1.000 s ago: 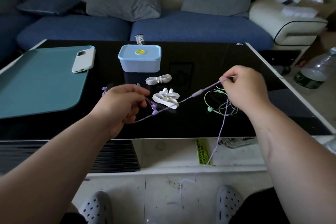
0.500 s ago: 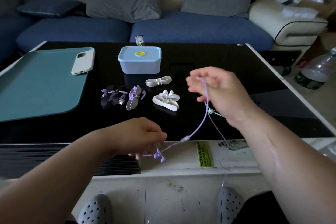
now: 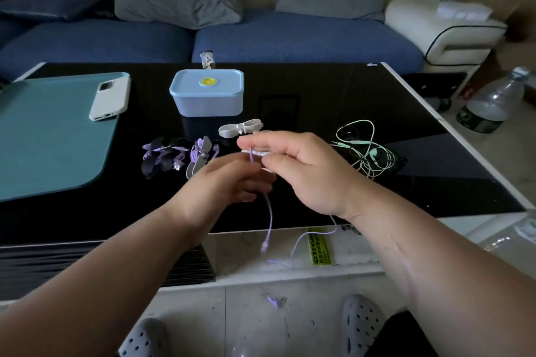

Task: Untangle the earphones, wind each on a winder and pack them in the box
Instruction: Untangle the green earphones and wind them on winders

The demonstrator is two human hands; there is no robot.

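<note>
The right hand (image 3: pixel 301 174) pinches a white winder (image 3: pixel 259 152) between thumb and fingers, just over the black table (image 3: pixel 319 87). The left hand (image 3: pixel 229 185), close against it, has its fingers curled round the purple cord (image 3: pixel 270 220). The cord meets the winder and hangs past the table edge, looping toward the floor.

Behind the hands a spare winder (image 3: pixel 240 129) lies in front of the lidded blue box (image 3: pixel 207 95). To the left sit a wound purple set (image 3: pixel 200 153) and a darker bundle (image 3: pixel 161 158). To the right the green earphones (image 3: pixel 367 148) lie loosely tangled. Farther left a phone (image 3: pixel 110 98) rests on a teal mat (image 3: pixel 49 136). A bottle (image 3: pixel 490 104) stands on the floor to the right.
</note>
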